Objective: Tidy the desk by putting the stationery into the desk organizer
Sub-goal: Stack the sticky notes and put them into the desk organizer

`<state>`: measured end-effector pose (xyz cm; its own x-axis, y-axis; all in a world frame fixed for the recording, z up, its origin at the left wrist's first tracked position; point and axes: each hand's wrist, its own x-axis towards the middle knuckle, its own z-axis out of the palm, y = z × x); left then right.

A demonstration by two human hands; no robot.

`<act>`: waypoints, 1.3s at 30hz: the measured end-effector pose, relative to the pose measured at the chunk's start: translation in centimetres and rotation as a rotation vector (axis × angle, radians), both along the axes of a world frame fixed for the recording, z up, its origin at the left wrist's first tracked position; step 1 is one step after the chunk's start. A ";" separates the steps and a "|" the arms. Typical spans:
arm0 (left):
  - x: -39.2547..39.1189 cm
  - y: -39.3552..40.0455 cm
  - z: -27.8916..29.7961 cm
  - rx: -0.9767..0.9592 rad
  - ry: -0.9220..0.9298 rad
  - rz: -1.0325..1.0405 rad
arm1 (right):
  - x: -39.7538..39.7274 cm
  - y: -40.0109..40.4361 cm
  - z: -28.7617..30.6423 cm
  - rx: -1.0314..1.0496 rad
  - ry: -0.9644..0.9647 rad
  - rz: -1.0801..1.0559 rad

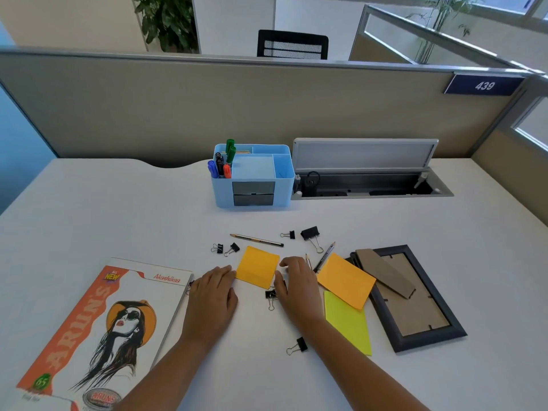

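My left hand (214, 287) and my right hand (296, 281) lie on the white desk (118, 209), one at each side of an orange sticky pad (257, 267). The pad is nearly square and sits turned a little, one corner pointing away from me toward the blue organizer (253, 176), which stands well beyond it near the partition. My left fingers are straight and touch the pad's left edge; my right thumb and curled fingers close on its right edge. The hands are apart, with the pad between them.

A pencil (256, 240) lies just beyond the pad, its long axis running left to right, tip to the left. Two small binder clips (226, 248) sit to the pad's upper left, and another clip (270, 296) lies just below the pad against my right hand. Two more clips (305, 234) lie past the pencil's right end, and one (298, 345) sits beside my right forearm.

To the right, a larger orange note (345, 280) overlaps a yellow note (348, 324) and the corner of a picture frame (415, 295) lying face down. Two more pencils (323, 256) poke out from behind my right hand, pointing away and rightward. A notebook (100, 330) lies to the left. Markers (221, 164) stand in the organizer's left compartment.
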<state>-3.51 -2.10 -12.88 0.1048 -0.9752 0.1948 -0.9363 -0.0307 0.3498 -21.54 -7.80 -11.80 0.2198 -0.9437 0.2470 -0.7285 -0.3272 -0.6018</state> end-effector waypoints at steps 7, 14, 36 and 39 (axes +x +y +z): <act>-0.1 -0.1 0.1 -0.022 0.004 0.006 | -0.4 0.0 1.5 0.065 -0.115 0.065; 0.0 -0.2 -0.1 -0.050 -0.030 -0.001 | -5.0 -3.5 5.7 0.166 0.254 0.037; 0.0 -0.1 -0.3 -0.063 -0.019 0.004 | -7.3 -2.5 6.5 0.067 0.509 -0.090; 0.1 -0.2 -0.4 -0.057 -0.026 0.001 | -6.8 -3.8 8.7 -0.033 0.503 -0.125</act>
